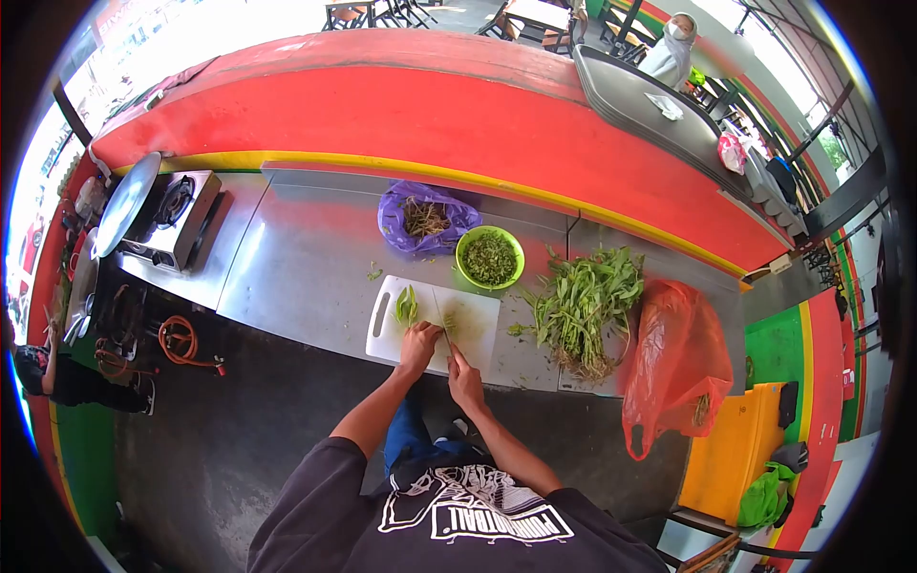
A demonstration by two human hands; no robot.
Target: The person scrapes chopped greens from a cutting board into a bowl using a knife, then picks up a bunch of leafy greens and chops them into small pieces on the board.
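On the metal counter lies a white cutting board [384,346] with a handle slot at its left end. My left hand [420,346] is closed over a small bunch of leafy greens [406,306] on the board, leaves pointing away from me. My right hand [465,382] grips a knife [446,334], its blade beside the left fingers; the handle is mostly hidden. Bits of chopped green lie by the blade. Behind the board stands a lime-green bowl [521,263] of chopped greens. Next to it, a purple plastic bag [394,229] holds roots and stems.
Right of the board lies a big pile of uncut greens [587,306], then a red plastic bag [678,349] over the counter's edge. A gas stove [183,218] stands far left. A red ledge [382,100] runs behind. One person [81,382] is at left, another [672,57] beyond the ledge.
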